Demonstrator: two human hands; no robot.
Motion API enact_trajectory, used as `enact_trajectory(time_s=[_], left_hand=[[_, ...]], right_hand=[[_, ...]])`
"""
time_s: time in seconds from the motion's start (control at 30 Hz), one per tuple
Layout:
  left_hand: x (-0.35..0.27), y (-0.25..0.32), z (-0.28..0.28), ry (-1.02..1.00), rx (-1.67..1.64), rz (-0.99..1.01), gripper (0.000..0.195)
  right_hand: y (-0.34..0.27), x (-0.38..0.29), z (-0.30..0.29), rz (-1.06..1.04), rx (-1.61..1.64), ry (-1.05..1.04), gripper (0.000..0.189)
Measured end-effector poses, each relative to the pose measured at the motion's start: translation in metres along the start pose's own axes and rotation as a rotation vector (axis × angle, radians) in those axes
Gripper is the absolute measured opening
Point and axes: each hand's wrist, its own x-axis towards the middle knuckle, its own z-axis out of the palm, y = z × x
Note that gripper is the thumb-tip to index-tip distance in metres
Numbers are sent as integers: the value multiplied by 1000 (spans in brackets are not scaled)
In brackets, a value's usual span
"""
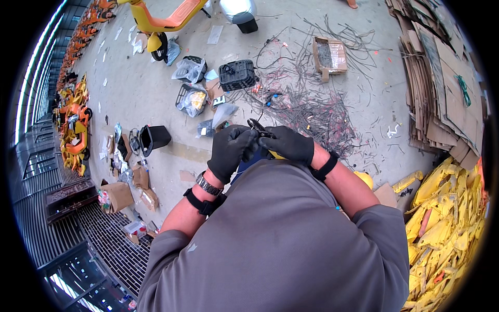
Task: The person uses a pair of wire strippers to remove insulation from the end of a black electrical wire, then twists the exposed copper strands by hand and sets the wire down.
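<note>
In a black work glove, my right hand (290,143) grips pliers (260,128) with dark jaws. A bit of yellow, probably the handle, shows below that palm. My left hand (232,152), gloved in black too, is closed right beside the jaws. Its fingers pinch what seems to be a thin cable; the held part is mostly hidden. A short dark cable end (262,113) sticks up past the pliers. Both hands meet just in front of my grey shirt. Beyond them, a wide heap of cut cable pieces (315,113), mostly black with some red, covers the floor.
Ahead stand a black crate (236,75), bag-lined baskets (191,100) and an open cardboard box (331,54). A black bin (154,139) lies to the left. Flattened cardboard (440,85) and yellow plastic panels (444,234) pile up right. A yellow scooter (167,19) stands farther off.
</note>
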Motion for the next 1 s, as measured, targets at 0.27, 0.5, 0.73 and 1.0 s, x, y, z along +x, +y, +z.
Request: enact_trajectory(time_s=[0.27, 0.5, 0.73, 1.0], left_hand=[[-3, 0, 2, 7, 26, 35, 22], [1, -12, 0, 46, 73, 86, 21], [0, -12, 0, 68, 105, 81, 21], [0, -12, 3, 78, 160, 104, 22]], right_hand=[[12, 1, 2, 25, 198, -50, 37], [8, 0, 4, -23, 31, 6, 38], [10, -3, 9, 15, -233, 135, 39], [8, -7, 12, -41, -305, 219, 36]])
